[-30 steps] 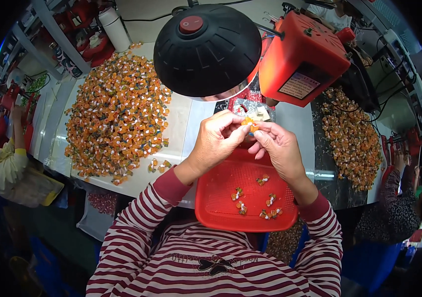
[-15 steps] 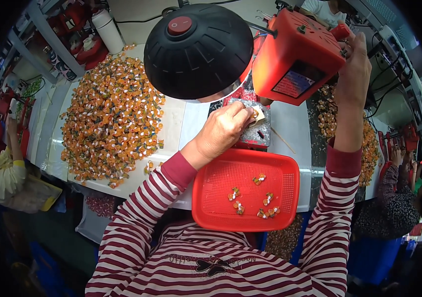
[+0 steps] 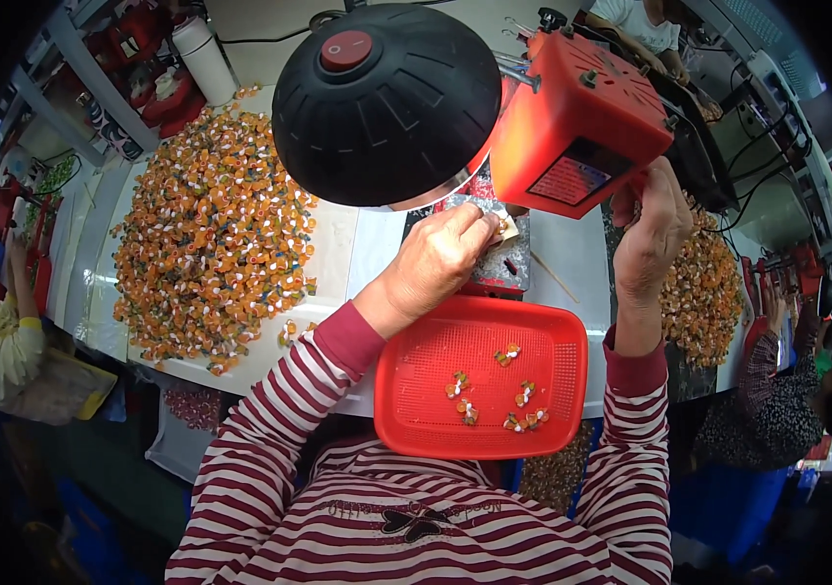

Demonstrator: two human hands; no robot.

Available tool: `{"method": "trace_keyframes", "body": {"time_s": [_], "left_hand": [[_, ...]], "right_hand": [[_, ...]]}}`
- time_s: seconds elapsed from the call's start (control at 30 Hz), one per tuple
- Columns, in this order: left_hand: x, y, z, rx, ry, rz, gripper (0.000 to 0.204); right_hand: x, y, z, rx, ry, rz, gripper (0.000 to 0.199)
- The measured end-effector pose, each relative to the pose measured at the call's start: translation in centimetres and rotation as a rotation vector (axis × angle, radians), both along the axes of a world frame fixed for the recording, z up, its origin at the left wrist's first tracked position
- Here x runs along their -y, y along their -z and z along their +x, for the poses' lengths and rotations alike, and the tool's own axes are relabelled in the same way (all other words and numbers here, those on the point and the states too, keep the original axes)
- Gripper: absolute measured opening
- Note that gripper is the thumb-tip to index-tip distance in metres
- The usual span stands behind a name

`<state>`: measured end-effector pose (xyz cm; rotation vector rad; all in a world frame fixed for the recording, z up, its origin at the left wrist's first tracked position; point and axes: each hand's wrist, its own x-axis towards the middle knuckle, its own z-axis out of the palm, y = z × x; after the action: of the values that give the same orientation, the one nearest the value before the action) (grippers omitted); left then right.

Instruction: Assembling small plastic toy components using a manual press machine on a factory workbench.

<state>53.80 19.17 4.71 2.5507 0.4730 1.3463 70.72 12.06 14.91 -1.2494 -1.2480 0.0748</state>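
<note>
Under a black dome lamp, my left hand is closed in a pinch on a small pale square piece with a tiny orange bit on it. It rests over the grey metal bed of a red hand-lever press. To the right of the press housing, my right hand has its fingers curled round the press's red lever handle, partly hidden by the fingers. Just in front of me is a red mesh basket with several small orange, green and white figures inside.
A big heap of small orange figures covers the table's left side, and another heap lies at the right. A thin wooden stick lies beside the press. A white bottle stands at the back left. Other people sit on both sides.
My right hand has come down and toward me with the lever handle, from the top of the press housing to its lower side. My left hand stays at the press bed.
</note>
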Motion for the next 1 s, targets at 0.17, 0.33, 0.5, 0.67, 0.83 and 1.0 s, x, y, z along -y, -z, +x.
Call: {"method": "trace_keyframes", "body": {"time_s": [0.17, 0.33, 0.5, 0.67, 0.83, 1.0], "left_hand": [[0.1, 0.0, 0.0, 0.019, -0.001, 0.015, 0.015], [0.0, 0.0, 0.0, 0.026, -0.003, 0.011, 0.015], [-0.1, 0.0, 0.1, 0.027, 0.011, 0.001, 0.015], [-0.2, 0.1, 0.1, 0.026, 0.011, 0.005, 0.014], [-0.3, 0.1, 0.1, 0.031, 0.012, 0.000, 0.014], [-0.4, 0.2, 0.1, 0.037, 0.021, -0.017, 0.014]], "right_hand": [[0.2, 1.0, 0.2, 0.051, -0.005, 0.019, 0.033], [0.2, 1.7, 0.3, 0.078, -0.016, 0.026, 0.032], [0.2, 2.0, 0.2, 0.123, 0.002, 0.050, 0.032], [0.2, 2.4, 0.3, 0.110, -0.004, 0.044, 0.033], [0.1, 2.6, 0.5, 0.127, -0.019, 0.063, 0.032], [0.1, 3.1, 0.6, 0.176, -0.028, 0.065, 0.031]]}}
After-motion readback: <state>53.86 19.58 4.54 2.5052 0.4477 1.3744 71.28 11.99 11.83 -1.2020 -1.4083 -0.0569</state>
